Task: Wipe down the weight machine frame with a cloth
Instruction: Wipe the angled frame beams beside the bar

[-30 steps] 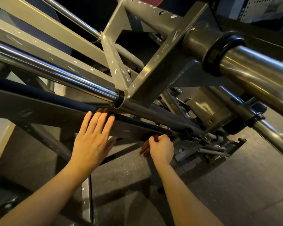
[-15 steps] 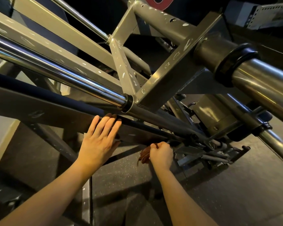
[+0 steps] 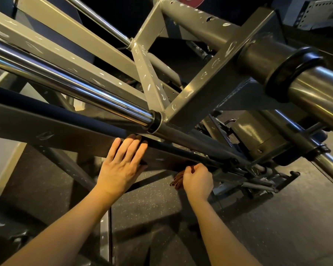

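Note:
The weight machine frame (image 3: 200,96) is a lattice of grey painted beams and chrome rails slanting across the view. My left hand (image 3: 121,164) lies flat with straight fingers against the dark lower beam (image 3: 46,131). My right hand (image 3: 197,180) grips a bunched brown cloth (image 3: 178,181) and holds it against the underside of that same beam, further right. Only a small edge of the cloth shows beside my fist.
A thick chrome rail (image 3: 75,87) runs just above my left hand. A large chrome sleeve with a black collar (image 3: 294,73) juts in at the upper right. Linkage parts (image 3: 258,181) crowd the space right of the cloth. Black speckled rubber floor (image 3: 277,217) lies below.
My view has shifted slightly, so the frame sits further right and lower. My right hand with the cloth has slid a little along the lower beam. The left hand stays flat on it.

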`<state>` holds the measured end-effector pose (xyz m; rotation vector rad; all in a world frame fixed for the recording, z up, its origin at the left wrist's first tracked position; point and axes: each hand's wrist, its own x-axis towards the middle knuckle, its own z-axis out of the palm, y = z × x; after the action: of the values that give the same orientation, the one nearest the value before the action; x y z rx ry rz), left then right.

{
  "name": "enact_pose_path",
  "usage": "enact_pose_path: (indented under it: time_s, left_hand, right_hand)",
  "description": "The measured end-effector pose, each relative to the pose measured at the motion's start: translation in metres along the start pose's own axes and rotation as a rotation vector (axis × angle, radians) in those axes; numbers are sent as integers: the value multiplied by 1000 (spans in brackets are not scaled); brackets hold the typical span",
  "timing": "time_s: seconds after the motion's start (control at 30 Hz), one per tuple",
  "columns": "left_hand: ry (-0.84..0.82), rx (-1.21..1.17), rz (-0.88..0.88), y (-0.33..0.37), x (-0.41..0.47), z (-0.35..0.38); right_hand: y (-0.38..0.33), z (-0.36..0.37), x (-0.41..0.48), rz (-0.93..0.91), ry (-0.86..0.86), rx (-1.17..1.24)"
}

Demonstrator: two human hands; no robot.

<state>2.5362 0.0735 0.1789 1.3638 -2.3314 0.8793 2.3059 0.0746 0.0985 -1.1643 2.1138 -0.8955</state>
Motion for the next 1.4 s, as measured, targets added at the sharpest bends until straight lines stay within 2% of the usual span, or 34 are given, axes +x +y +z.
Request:
enact_pose_path:
  time_s: [0.1, 0.2, 0.37, 0.53, 0.6, 0.77, 0.93, 1.0, 1.1, 1.2, 1.33, 1.4]
  left_hand:
    - [17, 9, 8, 1, -1, 2]
    - [17, 5, -2, 2, -1, 1]
    - [11, -3, 3, 1, 0, -1]
    - [10, 13, -12, 2, 0, 0]
    - [10, 21, -19, 3, 0, 1]
    - [3, 24, -26, 5, 1, 1]
    - [-51, 16, 17, 2, 1, -15]
    - [-58, 31, 24, -2, -2, -24]
    - [-10, 42, -66, -17, -9, -42]
    - [17, 106, -117, -41, -16, -58]
    - [25, 163, -66, -56, -19, -54]
    - [43, 160, -58, -56, -19, -47]
  right_hand:
    - [-5, -19, 9, 33, -68, 4]
    - [-7, -20, 6, 38, -24, 73]
    - [-6, 6, -14, 50, -190, 79]
    - [0, -2, -4, 107, 41, 234]
    - [-2, -2, -6, 125, 84, 257]
    - [-7, 16, -27, 145, -126, 279]
    - [-25, 3, -29, 150, -14, 552]
    - [-40, 2, -39, 111, -43, 619]
    - [-58, 9, -61, 35, -175, 593]
    - [-48, 3, -57, -23, -137, 450]
    - [-19, -9, -31, 183, -29, 379]
    - [-24, -4, -31, 241, -44, 466]
